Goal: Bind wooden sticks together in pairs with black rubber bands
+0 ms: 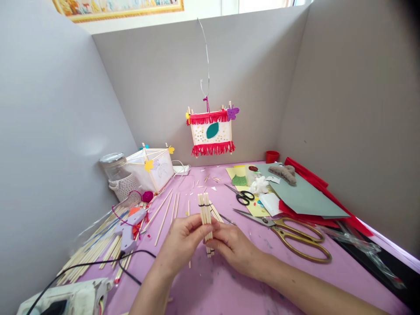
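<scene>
A small bundle of pale wooden sticks (205, 210), with dark bands near its top and bottom ends, stands nearly upright between my hands. My left hand (183, 238) grips it from the left, thumb across the front. From the right, the fingers of my right hand (231, 245) close on the same bundle. Behind the right hand lie more short sticks (215, 213), partly covered. Loose sticks (167, 215) rest on the purple table cover (203, 288) just left of the bundle.
Gold-handled scissors (295, 236) and black scissors (243, 195) lie at right, near grey-green sheets (305, 192). A decorated lantern (211, 131) hangs from a wire. At left are a white lantern (157, 170), a jar (114, 168), a glue gun (129, 229) with cable and a power strip (72, 297).
</scene>
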A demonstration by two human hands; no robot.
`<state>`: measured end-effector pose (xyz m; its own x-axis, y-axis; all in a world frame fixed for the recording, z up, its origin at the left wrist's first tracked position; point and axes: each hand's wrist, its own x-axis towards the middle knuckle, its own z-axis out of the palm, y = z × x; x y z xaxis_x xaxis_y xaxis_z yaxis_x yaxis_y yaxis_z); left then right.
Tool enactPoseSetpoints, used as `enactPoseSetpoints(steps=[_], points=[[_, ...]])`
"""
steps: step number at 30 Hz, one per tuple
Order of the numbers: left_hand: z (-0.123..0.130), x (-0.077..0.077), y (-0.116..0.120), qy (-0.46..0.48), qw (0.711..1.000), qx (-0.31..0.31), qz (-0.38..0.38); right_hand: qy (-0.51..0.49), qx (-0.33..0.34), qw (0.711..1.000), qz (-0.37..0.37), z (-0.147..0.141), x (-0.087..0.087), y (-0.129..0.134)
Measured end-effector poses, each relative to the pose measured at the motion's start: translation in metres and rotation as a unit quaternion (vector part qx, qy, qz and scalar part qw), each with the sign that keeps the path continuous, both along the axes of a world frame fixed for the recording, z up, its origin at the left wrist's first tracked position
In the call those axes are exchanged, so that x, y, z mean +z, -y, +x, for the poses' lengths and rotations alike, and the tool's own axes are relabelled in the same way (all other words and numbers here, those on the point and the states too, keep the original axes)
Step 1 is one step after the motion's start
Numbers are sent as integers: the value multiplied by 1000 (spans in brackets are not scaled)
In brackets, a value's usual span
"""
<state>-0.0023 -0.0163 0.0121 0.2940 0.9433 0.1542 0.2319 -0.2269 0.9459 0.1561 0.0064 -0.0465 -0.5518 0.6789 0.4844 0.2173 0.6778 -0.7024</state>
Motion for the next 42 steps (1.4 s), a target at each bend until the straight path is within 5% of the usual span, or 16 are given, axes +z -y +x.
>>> enactPoseSetpoints(steps=[5, 11, 24, 32, 36, 42], points=[[-2, 12, -23, -36, 998, 46, 25, 10, -27, 999, 28, 0, 10, -28], [-1, 0, -50, -75, 993, 90, 26, 52, -55, 997, -10, -3, 5, -52], [4, -1, -46, -80, 990, 89, 73, -32, -42, 998, -31, -5, -3, -50], [-8, -39, -42, -73, 987, 94, -105, 10, -70, 997, -16, -2, -4, -56], [-5, -57, -42, -145, 980, 114, -70, 17, -80, 996, -20, -2, -3, -55], [2, -55, -42, -227, 965, 131, -20, 15, -73, 997, -20, -2, -3, -55]])
